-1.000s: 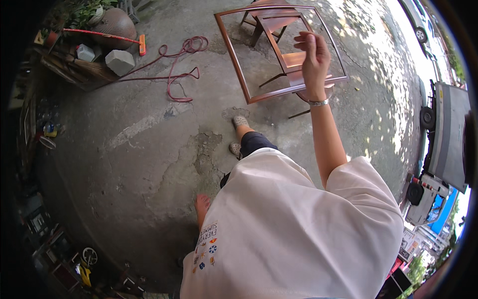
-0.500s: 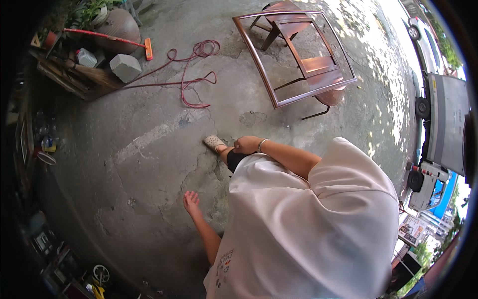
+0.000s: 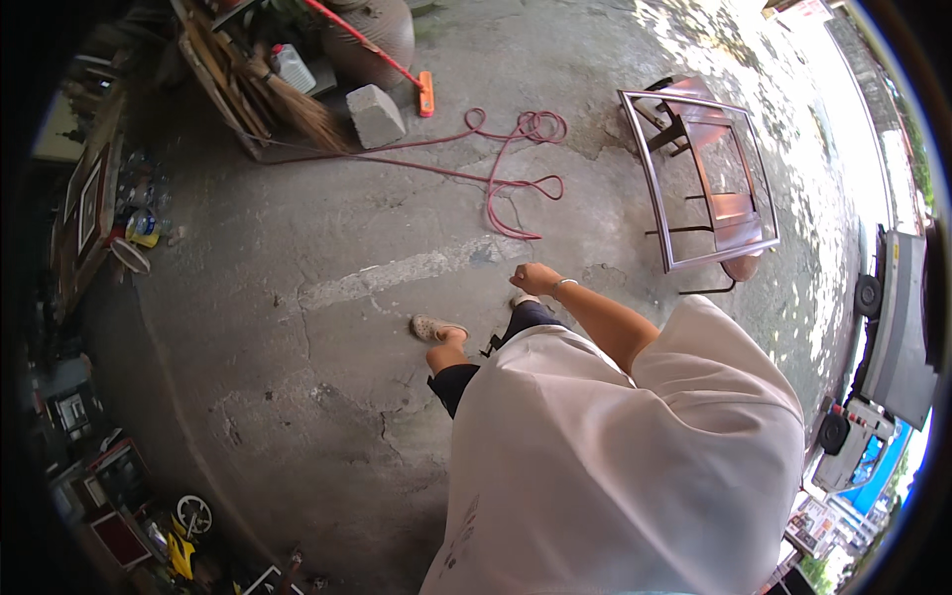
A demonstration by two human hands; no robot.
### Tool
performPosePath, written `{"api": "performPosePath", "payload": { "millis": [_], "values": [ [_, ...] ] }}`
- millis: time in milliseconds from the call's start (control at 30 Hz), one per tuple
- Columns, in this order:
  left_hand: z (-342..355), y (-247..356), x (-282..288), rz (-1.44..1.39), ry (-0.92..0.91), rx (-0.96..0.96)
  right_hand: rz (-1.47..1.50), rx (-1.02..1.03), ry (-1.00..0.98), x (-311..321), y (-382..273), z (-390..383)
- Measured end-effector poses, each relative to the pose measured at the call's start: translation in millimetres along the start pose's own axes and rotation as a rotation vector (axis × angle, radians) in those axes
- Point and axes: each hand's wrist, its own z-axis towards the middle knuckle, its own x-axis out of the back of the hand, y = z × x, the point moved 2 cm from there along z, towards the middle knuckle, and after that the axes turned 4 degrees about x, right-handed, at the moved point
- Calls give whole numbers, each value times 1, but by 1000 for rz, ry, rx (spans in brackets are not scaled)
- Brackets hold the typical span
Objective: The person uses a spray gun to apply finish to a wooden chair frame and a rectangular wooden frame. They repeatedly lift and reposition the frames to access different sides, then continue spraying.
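Note:
My right hand [image 3: 534, 278] is held out in front of me above the concrete floor, its fingers curled in and nothing visible in them. A bracelet circles that wrist. My left hand is out of view. Below my hands, a beige clog [image 3: 436, 328] is on my left foot, stepping forward. Ahead and to the right, a brown metal frame [image 3: 665, 198] leans across brown stools [image 3: 739, 268], well apart from my right hand. A dark red hose [image 3: 540, 127] lies in loose loops on the floor beyond my hand.
A concrete block [image 3: 375, 117], a straw broom [image 3: 302, 111] and an orange-headed push broom [image 3: 425, 94] stand by a large clay jar [image 3: 377, 45] at far left. Framed boards and clutter line the left wall. A grey truck [image 3: 897, 327] is parked at right.
My left hand has gone out of view. The view has swung left, so the frame and hose sit farther right. My left foot has come into view.

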Motion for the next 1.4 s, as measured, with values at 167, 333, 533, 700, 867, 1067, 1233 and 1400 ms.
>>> {"api": "performPosePath", "payload": {
  "millis": [167, 333, 533, 700, 867, 1067, 1233, 1400],
  "values": [
    [14, 185, 89, 77, 161, -275, 136, -11, 48, -22, -77, 20],
    [19, 427, 217, -9, 371, -635, 294, -45, 14, -31, -145, 80],
    [43, 585, 240, -210, 208, -588, 348, -101, -1, -20, -165, 171],
    [68, 682, 160, 16, 52, -633, -95, 126, 6, -20, -75, 291],
    [103, 700, 156, -125, 127, -510, 575, -264, -115, 78, -188, 388],
    [139, 903, 194, 214, 361, -840, 903, -46, 346, 230, -311, 471],
    [81, 1195, 185, 140, 369, -1339, 832, -128, 513, 257, -321, 506],
    [44, 1435, 196, -124, 234, -1623, 863, -437, 414, 193, -344, 519]
  ]
}}
